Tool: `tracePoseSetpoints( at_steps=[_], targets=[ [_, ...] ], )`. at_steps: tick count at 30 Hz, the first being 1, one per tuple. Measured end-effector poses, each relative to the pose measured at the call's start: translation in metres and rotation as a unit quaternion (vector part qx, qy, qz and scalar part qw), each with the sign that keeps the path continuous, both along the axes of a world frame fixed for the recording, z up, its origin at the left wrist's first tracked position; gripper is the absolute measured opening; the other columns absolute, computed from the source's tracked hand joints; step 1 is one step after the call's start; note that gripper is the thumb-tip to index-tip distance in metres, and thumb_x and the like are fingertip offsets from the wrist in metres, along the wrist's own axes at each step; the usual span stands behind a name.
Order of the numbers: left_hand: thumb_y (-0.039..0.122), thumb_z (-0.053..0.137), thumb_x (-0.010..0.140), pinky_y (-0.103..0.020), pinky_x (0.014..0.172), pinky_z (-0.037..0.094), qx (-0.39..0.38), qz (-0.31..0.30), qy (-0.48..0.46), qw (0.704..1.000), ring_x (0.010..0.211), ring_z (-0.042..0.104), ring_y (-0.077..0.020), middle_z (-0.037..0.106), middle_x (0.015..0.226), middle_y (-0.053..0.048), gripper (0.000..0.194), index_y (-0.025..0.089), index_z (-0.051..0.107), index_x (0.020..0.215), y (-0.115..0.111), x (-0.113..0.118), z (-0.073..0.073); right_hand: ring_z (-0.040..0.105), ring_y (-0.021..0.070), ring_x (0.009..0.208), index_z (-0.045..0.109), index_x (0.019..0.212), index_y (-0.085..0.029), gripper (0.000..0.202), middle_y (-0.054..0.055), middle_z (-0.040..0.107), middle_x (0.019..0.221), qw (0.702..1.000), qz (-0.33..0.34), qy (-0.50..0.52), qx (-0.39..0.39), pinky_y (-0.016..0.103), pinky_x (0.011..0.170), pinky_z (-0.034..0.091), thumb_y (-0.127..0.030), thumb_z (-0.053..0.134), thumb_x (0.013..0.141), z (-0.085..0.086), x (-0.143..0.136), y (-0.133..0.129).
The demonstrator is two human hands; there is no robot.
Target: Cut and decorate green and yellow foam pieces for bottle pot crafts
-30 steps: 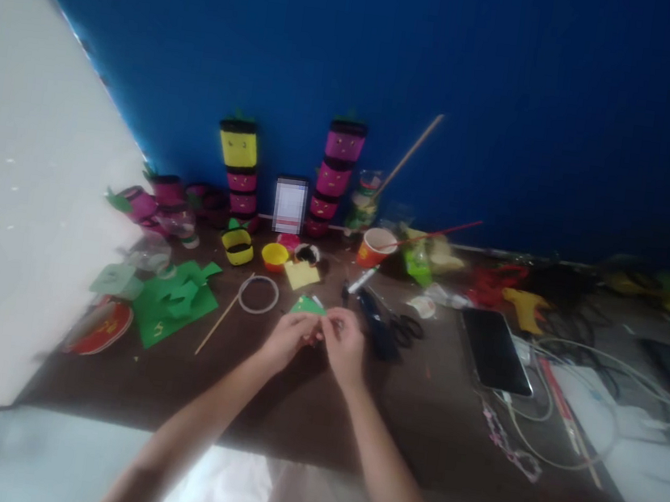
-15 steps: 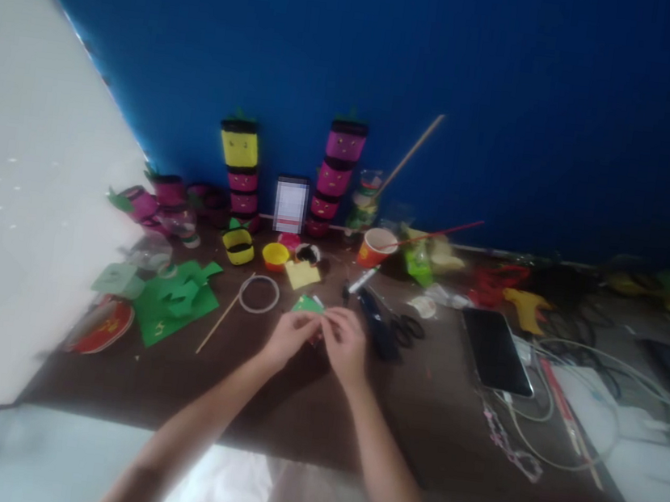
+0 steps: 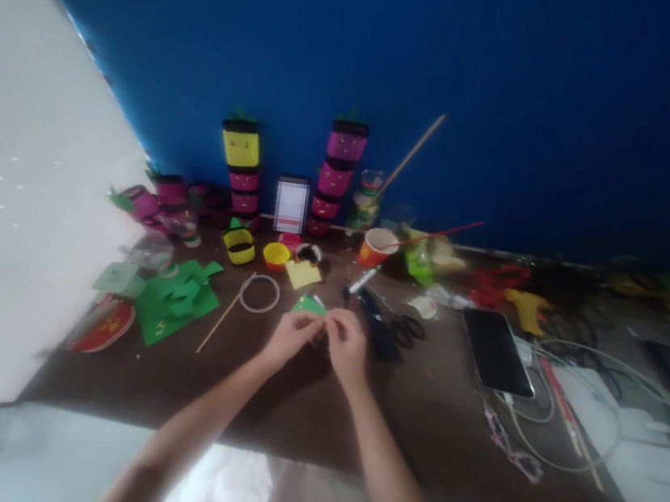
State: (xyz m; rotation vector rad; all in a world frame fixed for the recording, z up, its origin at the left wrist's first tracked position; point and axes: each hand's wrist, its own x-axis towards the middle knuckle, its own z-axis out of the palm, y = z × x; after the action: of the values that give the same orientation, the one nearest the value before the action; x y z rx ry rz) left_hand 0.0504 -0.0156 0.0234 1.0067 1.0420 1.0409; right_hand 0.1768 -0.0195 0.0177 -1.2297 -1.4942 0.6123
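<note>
Two bare hands are noted, the left hand [image 3: 289, 338] and right hand [image 3: 348, 349] nearly meeting, fingers bent, just nearside of a green piece [image 3: 307, 305]; whether they grip anything cannot be told.

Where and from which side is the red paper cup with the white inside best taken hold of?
The red paper cup is probably best gripped around its outer wall, from the left: it looks upright and open-topped, and the thin red stick slants out past its right side, likely obstructing an approach there.
</note>
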Motion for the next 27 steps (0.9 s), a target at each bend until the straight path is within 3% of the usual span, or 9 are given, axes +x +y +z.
tracePoseSetpoints(
  at_steps=[7, 15, 27],
  targets=[
    [0.038, 0.064, 0.070, -0.020, 0.053, 0.040, 0.021, 0.008, 0.032, 0.999, 0.052, 0.049, -0.0076, 0.057, 0.058, 0.000, 0.027, 0.011, 0.062, 0.068, 0.000, 0.001, 0.002, 0.059, 0.0172, 0.081, 0.060, 0.079, -0.018, 0.011, 0.006, 0.061, 0.085, 1.000, 0.002, -0.012, 0.005, 0.030, 0.071, 0.050, -0.023, 0.051, 0.084, 0.002, 0.000, -0.001],
    [0.032, 0.057, 0.076, -0.021, 0.058, 0.043, 0.077, 0.013, 0.087, 0.993, 0.059, 0.054, -0.0100, 0.060, 0.065, -0.002, 0.021, 0.012, 0.061, 0.070, 0.001, -0.002, -0.006, 0.059, 0.0182, 0.083, 0.061, 0.079, -0.019, 0.008, 0.007, 0.060, 0.085, 0.988, -0.003, -0.122, 0.094, 0.032, 0.075, 0.050, -0.019, 0.053, 0.083, 0.004, 0.006, 0.000],
    [0.023, 0.050, 0.081, -0.022, 0.065, 0.045, 0.207, 0.017, 0.251, 0.946, 0.067, 0.060, -0.0128, 0.067, 0.076, -0.003, 0.016, 0.016, 0.064, 0.081, -0.005, -0.005, 0.005, 0.059, 0.0182, 0.082, 0.062, 0.084, -0.019, 0.012, 0.007, 0.060, 0.085, 0.983, 0.017, -0.152, 0.106, 0.033, 0.075, 0.051, -0.017, 0.050, 0.083, 0.001, 0.006, 0.001]
  ],
)
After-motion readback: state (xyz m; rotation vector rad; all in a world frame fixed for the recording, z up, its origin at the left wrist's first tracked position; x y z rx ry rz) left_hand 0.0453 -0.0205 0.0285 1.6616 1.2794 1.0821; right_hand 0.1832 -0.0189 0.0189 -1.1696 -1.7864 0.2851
